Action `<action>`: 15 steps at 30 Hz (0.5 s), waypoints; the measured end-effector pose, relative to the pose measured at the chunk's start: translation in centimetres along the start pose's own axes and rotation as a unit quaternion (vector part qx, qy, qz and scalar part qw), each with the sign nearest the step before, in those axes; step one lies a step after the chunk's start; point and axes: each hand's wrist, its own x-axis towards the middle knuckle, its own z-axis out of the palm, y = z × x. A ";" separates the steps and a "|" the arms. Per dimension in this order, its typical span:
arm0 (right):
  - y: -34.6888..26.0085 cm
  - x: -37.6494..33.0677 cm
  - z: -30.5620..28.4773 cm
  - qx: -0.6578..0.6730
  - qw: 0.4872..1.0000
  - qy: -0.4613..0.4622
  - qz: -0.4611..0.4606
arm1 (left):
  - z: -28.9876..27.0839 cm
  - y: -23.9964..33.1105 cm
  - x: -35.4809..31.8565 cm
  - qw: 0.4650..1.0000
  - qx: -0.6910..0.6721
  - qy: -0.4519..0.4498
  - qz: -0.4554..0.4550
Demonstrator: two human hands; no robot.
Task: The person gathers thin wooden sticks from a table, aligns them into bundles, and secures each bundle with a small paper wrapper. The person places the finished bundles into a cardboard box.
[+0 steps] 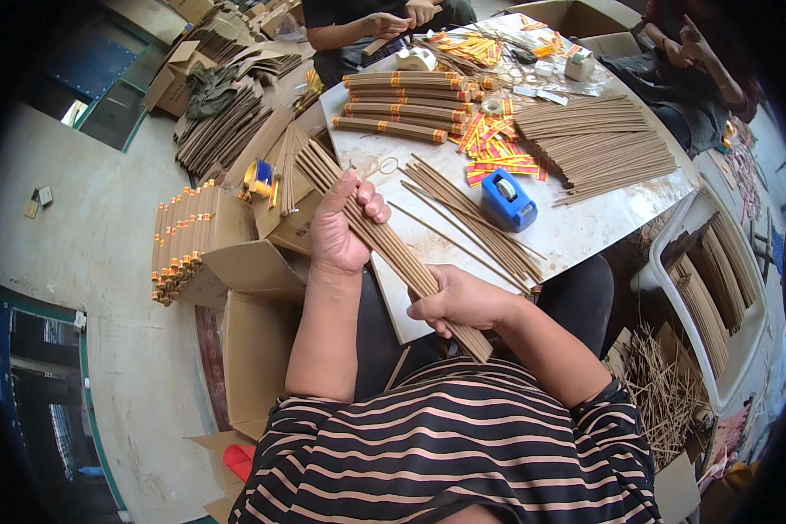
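A bundle of thin brown incense sticks (pixel 390 243) slants across in front of me, over the table's near edge. Around its upper part my left hand (pixel 345 224) is closed, fingers curled over the sticks. Lower down, my right hand (pixel 454 299) grips the same bundle, its bottom end poking out below the palm. Just beyond lie loose incense sticks (pixel 472 218) on the white table (pixel 603 231). A blue tape dispenser (pixel 508 201) stands right of them, beside a heap of red and yellow paper labels (pixel 500 150).
Wrapped bundles (pixel 402 109) are stacked at the table's far left, a broad pile of sticks (pixel 594 144) at its right. An open cardboard box (pixel 258 349) is at my left; a white plastic crate (pixel 659 271) with sticks is at my right. Two other people sit across the table.
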 end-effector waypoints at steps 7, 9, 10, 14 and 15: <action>0.3 0.0 1.3 -0.104 0.988 0.110 -0.011 | 0.1 -0.3 -0.6 0.987 0.092 0.122 0.059; -0.4 -0.5 1.2 -0.026 0.999 0.044 0.008 | 0.9 -0.1 -1.3 0.998 0.028 0.045 0.033; -0.4 -0.6 1.2 -0.014 0.999 0.029 0.017 | 1.1 0.0 -1.6 1.000 -0.004 0.006 0.020; -0.4 -0.6 1.8 -0.084 0.993 0.079 0.021 | -0.6 -0.4 -1.4 0.996 0.042 0.063 0.040; -0.2 -0.4 1.9 -0.145 0.982 0.123 0.008 | -0.2 -0.6 -1.3 0.986 0.076 0.133 0.063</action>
